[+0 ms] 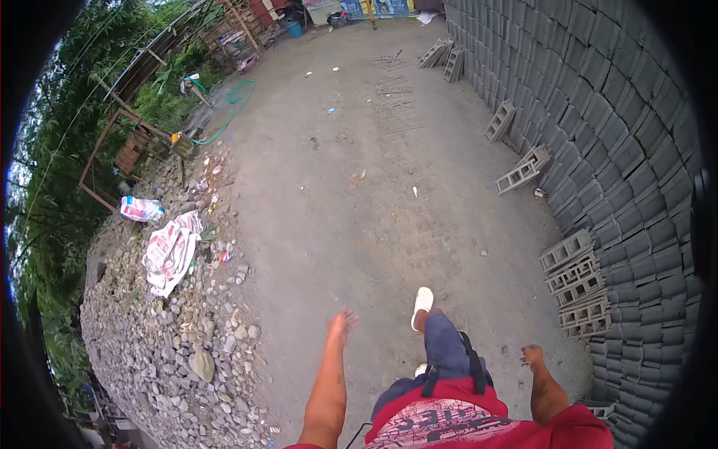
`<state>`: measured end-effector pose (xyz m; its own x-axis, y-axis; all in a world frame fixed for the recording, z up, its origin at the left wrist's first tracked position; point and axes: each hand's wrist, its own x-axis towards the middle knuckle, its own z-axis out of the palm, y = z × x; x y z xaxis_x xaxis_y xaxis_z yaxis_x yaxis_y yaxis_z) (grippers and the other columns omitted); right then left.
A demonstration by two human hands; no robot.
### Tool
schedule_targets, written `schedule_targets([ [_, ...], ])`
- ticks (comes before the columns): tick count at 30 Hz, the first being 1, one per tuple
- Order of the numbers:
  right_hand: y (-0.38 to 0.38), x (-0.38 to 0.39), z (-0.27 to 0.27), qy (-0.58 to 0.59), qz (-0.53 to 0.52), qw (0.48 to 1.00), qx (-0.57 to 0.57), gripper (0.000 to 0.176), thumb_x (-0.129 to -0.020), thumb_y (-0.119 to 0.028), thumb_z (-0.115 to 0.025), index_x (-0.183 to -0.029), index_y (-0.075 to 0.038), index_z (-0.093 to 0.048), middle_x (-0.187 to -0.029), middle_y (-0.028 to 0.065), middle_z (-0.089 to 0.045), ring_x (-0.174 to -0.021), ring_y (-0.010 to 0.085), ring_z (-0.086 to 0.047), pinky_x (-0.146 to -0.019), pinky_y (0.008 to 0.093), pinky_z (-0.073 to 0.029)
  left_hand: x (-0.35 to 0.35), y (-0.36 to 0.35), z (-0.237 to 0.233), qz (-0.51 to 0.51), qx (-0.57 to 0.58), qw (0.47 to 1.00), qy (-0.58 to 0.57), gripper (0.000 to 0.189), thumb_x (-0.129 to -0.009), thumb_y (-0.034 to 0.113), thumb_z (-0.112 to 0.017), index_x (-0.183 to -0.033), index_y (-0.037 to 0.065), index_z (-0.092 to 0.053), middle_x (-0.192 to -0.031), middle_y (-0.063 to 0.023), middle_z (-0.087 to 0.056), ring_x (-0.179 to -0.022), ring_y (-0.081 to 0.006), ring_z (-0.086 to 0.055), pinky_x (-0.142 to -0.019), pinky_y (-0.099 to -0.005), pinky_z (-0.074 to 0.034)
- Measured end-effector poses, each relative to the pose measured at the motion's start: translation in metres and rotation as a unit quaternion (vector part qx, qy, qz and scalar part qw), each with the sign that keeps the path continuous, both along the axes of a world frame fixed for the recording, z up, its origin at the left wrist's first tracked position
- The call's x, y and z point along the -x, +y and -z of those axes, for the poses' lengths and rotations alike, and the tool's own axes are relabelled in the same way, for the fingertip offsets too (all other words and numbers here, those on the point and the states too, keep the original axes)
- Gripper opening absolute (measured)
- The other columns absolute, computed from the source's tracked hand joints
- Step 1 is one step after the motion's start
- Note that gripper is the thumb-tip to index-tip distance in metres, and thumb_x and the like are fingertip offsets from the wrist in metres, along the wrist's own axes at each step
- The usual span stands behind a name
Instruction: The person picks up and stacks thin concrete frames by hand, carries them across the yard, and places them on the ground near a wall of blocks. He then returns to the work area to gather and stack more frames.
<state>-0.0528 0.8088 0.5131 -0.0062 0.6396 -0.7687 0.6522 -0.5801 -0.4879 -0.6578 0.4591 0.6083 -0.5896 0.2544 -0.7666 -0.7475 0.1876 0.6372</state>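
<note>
My left hand (pixel 342 323) swings out ahead over the bare ground, slightly blurred, fingers apart and holding nothing. On the other side, my right hand (pixel 532 358) hangs beside my hip with loosely bent fingers and nothing visible in it. It is the hand nearer to the leaning hollow blocks (pixel 576 280), which it does not touch. One foot in a white clog (pixel 422 303) is forward on the ground (pixel 336 217); the other clog is mostly hidden under my shorts.
A tall wall of stacked grey hollow blocks (pixel 598 112) lines the right, with several loose blocks (pixel 522 170) at its foot. Gravel (pixel 202 367) covers the left, with a white sack (pixel 170 254) on it. A green hose (pixel 238 112) lies farther off.
</note>
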Motion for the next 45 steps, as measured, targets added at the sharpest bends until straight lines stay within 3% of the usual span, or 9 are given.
schedule_targets([
  [6, 0.102, 0.231, 0.028, -0.003, -0.012, 0.997, -0.071, 0.022, -0.077, -0.011, -0.059, -0.089, 0.006, -0.064, -0.068, 0.0148, -0.062, -0.052, 0.0252, -0.062, -0.042, 0.0395, -0.049, 0.2, 0.089, -0.042, 0.021, -0.035, 0.992, 0.12, 0.053, -0.097, 0.035, -0.053, -0.137, 0.0, -0.042, -0.132, -0.0169, -0.053, -0.104, -0.0309, -0.062, -0.085, -0.0435, -0.051],
  [10, 0.165, 0.438, 0.021, -0.039, -0.061, 0.995, -0.075, 0.022, -0.073, -0.013, -0.06, -0.081, 0.006, -0.065, -0.065, 0.0157, -0.063, -0.055, 0.0255, -0.063, -0.045, 0.0391, -0.051, 0.286, 0.039, -0.003, 0.01, 0.077, 0.995, 0.054, 0.061, -0.094, 0.038, -0.057, -0.14, 0.003, -0.038, -0.134, -0.0167, -0.052, -0.104, -0.0309, -0.061, -0.085, -0.0472, -0.049],
  [11, 0.195, 0.473, 0.081, -0.014, -0.141, 0.984, -0.11, 0.023, -0.079, -0.017, -0.065, -0.09, 0.003, -0.064, -0.071, 0.0116, -0.062, -0.056, 0.0223, -0.062, -0.043, 0.0368, -0.049, 0.3, 0.022, 0.003, 0.004, 0.097, 0.995, 0.027, 0.061, -0.094, 0.039, -0.056, -0.14, 0.004, -0.037, -0.134, -0.0166, -0.051, -0.103, -0.0311, -0.062, -0.084, -0.0479, -0.049],
  [19, 0.309, 0.898, -0.084, 0.128, -0.266, 0.919, -0.261, 0.038, -0.078, -0.031, -0.067, -0.101, -0.001, -0.07, -0.095, 0.0184, -0.07, -0.091, 0.0289, -0.068, -0.082, 0.037, -0.052, 0.39, -0.07, 0.017, -0.219, 0.229, 0.933, -0.17, 0.052, -0.095, 0.038, -0.047, -0.137, 0.007, -0.038, -0.131, -0.0127, -0.051, -0.102, -0.036, -0.061, -0.078, -0.0518, -0.05],
  [24, 0.375, 1.009, -0.05, 0.131, -0.187, 0.946, -0.23, 0.028, -0.081, -0.019, -0.066, -0.097, 0.005, -0.068, -0.079, 0.0127, -0.067, -0.063, 0.0189, -0.064, -0.054, 0.0334, -0.051, 0.505, -0.054, 0.039, -0.052, 0.189, 0.975, -0.107, 0.045, -0.096, 0.035, -0.046, -0.131, 0.006, -0.043, -0.121, -0.0149, -0.054, -0.093, -0.0401, -0.064, -0.071, -0.0544, -0.051],
  [28, 0.36, 1.034, -0.031, 0.028, -0.078, 0.993, -0.087, 0.022, -0.078, -0.014, -0.065, -0.088, 0.005, -0.068, -0.068, 0.0122, -0.064, -0.054, 0.0213, -0.061, -0.045, 0.0356, -0.049, 0.747, 0.049, 0.039, -0.155, 0.213, 0.944, -0.198, 0.054, -0.096, 0.035, -0.047, -0.141, 0.008, -0.038, -0.13, -0.0142, -0.052, -0.096, -0.0351, -0.065, -0.073, -0.0493, -0.051],
  [33, 0.341, 1.047, 0.029, -0.132, -0.057, 0.99, 0.017, 0.022, -0.076, -0.015, -0.065, -0.083, 0.006, -0.064, -0.068, 0.0168, -0.061, -0.057, 0.0283, -0.065, -0.047, 0.0439, -0.052, 1.054, 0.224, -0.002, -0.024, 0.16, 0.986, 0.041, 0.05, -0.097, 0.03, -0.049, -0.139, 0.004, -0.043, -0.134, -0.0141, -0.053, -0.102, -0.0293, -0.063, -0.077, -0.0418, -0.051],
  [35, 0.341, 1.105, -0.001, -0.11, 0.088, 0.99, -0.001, 0.021, -0.073, -0.011, -0.058, -0.068, 0.01, -0.061, -0.065, 0.0203, -0.063, -0.053, 0.0303, -0.066, -0.045, 0.0448, -0.054, 1.16, 0.3, -0.02, 0.004, 0.128, 0.987, 0.1, 0.049, -0.096, 0.032, -0.051, -0.136, 0.003, -0.046, -0.132, -0.0135, -0.055, -0.099, -0.0285, -0.064, -0.077, -0.0411, -0.051],
  [45, 0.524, 1.457, 0.036, 0.034, 0.258, 0.963, -0.065, 0.025, -0.075, -0.02, -0.062, -0.084, 0.003, -0.067, -0.066, 0.0097, -0.063, -0.052, 0.0193, -0.059, -0.046, 0.0333, -0.048, 1.48, 0.494, -0.071, 0.233, 0.248, 0.934, 0.104, 0.054, -0.093, 0.034, -0.058, -0.135, 0.002, -0.047, -0.135, -0.0145, -0.053, -0.095, -0.0288, -0.067, -0.069, -0.0368, -0.052],
])
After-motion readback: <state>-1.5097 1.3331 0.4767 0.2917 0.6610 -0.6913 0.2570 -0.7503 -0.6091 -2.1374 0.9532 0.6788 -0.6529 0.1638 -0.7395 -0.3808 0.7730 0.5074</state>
